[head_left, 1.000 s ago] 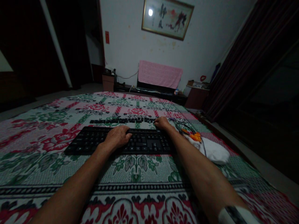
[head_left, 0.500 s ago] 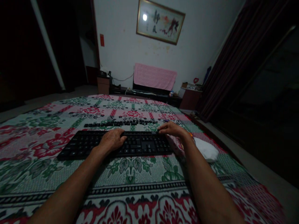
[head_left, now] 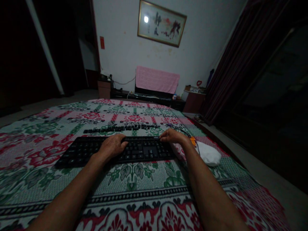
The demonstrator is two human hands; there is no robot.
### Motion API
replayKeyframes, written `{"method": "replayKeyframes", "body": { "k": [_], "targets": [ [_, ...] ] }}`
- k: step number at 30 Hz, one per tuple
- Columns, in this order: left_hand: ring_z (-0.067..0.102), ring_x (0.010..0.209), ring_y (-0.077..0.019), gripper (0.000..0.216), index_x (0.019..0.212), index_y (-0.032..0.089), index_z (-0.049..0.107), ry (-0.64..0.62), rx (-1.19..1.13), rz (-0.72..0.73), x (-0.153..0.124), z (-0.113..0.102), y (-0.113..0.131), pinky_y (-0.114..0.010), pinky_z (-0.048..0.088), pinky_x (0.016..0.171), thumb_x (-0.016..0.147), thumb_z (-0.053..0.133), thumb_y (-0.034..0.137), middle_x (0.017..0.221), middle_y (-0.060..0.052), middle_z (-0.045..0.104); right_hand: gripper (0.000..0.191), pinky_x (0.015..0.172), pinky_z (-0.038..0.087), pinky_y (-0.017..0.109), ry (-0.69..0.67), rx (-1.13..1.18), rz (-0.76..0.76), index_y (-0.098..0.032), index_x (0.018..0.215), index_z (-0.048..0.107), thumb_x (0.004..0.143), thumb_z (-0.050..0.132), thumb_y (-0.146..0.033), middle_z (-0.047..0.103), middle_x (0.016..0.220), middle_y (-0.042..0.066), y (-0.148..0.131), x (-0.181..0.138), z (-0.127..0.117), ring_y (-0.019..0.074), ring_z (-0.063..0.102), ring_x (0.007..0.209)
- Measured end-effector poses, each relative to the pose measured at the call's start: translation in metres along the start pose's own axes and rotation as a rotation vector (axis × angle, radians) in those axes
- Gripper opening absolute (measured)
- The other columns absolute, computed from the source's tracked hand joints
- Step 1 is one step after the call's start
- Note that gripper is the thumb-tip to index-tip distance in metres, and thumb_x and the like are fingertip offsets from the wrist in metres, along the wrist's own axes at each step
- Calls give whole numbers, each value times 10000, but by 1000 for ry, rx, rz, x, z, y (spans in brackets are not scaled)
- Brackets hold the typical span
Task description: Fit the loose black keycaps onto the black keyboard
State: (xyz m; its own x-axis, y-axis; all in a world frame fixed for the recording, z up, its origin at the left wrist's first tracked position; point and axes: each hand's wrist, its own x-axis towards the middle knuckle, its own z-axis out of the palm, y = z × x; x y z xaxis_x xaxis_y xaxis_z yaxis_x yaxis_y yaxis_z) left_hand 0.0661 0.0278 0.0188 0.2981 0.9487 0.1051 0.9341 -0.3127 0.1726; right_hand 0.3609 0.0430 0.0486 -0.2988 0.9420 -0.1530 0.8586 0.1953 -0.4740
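A black keyboard point(head_left: 134, 154) lies flat on a red, green and white patterned bed cover point(head_left: 149, 183). My left hand point(head_left: 113, 146) lies across the keyboard's middle, its fingers curled at the far edge and the thumb stretched over the keys. At the keyboard's far right corner is my right hand point(head_left: 169, 136), fingertips pinched together and pointing down; whatever is between them is too small and dark to make out. Beyond the keyboard, a row of loose black keycaps point(head_left: 113, 129) is laid out on the cover.
Right of my right wrist rests a white cloth-like bundle point(head_left: 209, 154), beside an orange piece point(head_left: 192, 140) and a dark cable. Past the bed's far edge, a pink towel point(head_left: 156, 78) hangs over a screen on a low cabinet. A dark curtain point(head_left: 223, 61) hangs at right.
The whole view has shifted slightly. My right fingertips stay at the keyboard's far right corner and look a little more closed and lower. My left hand keeps its place on the keyboard.
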Motion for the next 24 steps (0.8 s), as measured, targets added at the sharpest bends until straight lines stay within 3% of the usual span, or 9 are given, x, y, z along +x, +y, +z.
{"method": "replayKeyframes", "body": {
  "k": [9, 17, 24],
  "targets": [
    [545, 990, -231, 388, 1050, 203, 551, -6, 17, 5, 0, -1, 1, -329, 408, 829, 787, 344, 398, 1090, -80, 598, 249, 625, 414, 193, -18, 53, -106, -147, 823, 674, 678, 551, -308, 652, 733, -21, 13, 6, 2, 120, 565, 685],
    [533, 1019, -231, 411, 1070, 201, 541, -21, 38, -2, 2, 1, 0, -334, 399, 856, 787, 328, 410, 1122, -79, 581, 287, 528, 360, 182, 20, 1, -70, -118, 721, 664, 702, 514, -363, 579, 594, -27, 5, 2, 2, 92, 488, 566],
    [541, 999, -225, 413, 1081, 203, 534, -12, 44, 9, 2, 2, -1, -324, 406, 836, 792, 326, 413, 1111, -73, 587, 241, 534, 350, 157, 73, -56, -38, -117, 755, 669, 690, 530, -303, 604, 645, -20, 7, 7, 6, 91, 505, 609]
  ]
}}
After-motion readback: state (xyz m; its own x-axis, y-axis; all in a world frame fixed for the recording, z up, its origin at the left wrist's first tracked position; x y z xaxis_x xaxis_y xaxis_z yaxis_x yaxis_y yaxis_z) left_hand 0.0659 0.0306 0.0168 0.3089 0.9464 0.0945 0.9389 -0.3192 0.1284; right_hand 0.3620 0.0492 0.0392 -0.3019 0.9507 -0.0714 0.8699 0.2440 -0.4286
